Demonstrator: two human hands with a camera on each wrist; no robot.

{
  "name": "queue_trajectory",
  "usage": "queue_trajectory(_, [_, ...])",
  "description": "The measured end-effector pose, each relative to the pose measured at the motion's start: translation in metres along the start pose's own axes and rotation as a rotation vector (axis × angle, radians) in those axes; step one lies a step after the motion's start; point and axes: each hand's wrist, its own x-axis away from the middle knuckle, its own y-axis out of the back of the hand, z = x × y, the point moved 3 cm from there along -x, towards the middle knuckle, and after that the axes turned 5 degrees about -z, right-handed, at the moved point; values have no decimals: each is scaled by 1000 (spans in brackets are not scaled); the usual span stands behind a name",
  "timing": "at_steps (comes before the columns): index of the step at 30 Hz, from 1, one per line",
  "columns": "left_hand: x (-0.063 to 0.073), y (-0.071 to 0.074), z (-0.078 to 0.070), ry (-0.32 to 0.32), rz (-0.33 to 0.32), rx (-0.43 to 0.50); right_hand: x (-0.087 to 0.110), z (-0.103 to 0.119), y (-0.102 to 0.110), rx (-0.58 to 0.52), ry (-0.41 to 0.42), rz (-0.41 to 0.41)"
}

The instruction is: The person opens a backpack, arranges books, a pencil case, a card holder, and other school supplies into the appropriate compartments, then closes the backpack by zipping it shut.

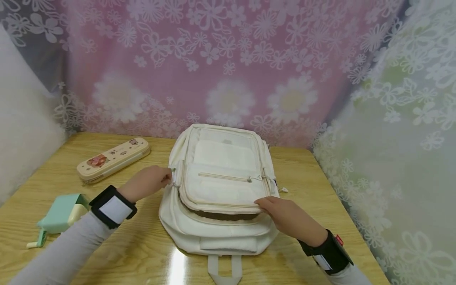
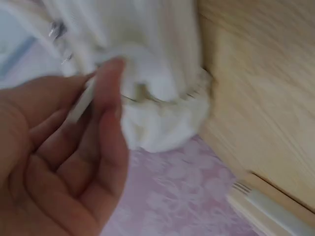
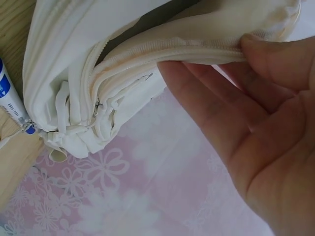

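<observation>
In the head view the backpack (image 1: 221, 190) lies on the table (image 1: 306, 241), left hand (image 1: 149, 183) at its left side, right hand (image 1: 288, 215) at its near right; in the left wrist view, thumb and finger pinch a thin pale piece (image 2: 81, 103), blurred; in the right wrist view, thumb and fingers grip the flap (image 3: 202, 37) edge beside a dark opening.

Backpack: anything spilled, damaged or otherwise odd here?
Nothing stands out. The white backpack gapes open, but the right hand grips the edge of the opening, so that seems ordinary; no spill or damage shows.
</observation>
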Motion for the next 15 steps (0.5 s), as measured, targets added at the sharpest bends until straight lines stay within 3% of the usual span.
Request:
queue_trajectory(2, [-14, -4, 11, 37, -61, -54, 1, 0, 0, -14, -3, 4])
queue_trajectory(6, [-40, -10, 25, 101, -121, -100, 4, 0, -3, -38, -24, 22])
queue_trajectory(11, [-65, -15, 36, 183, -148, -115, 6, -1, -6, -33, -37, 34])
queue_trajectory(15, [-77, -24, 40, 200, -163, -147, 7, -2, -5, -34, -29, 19])
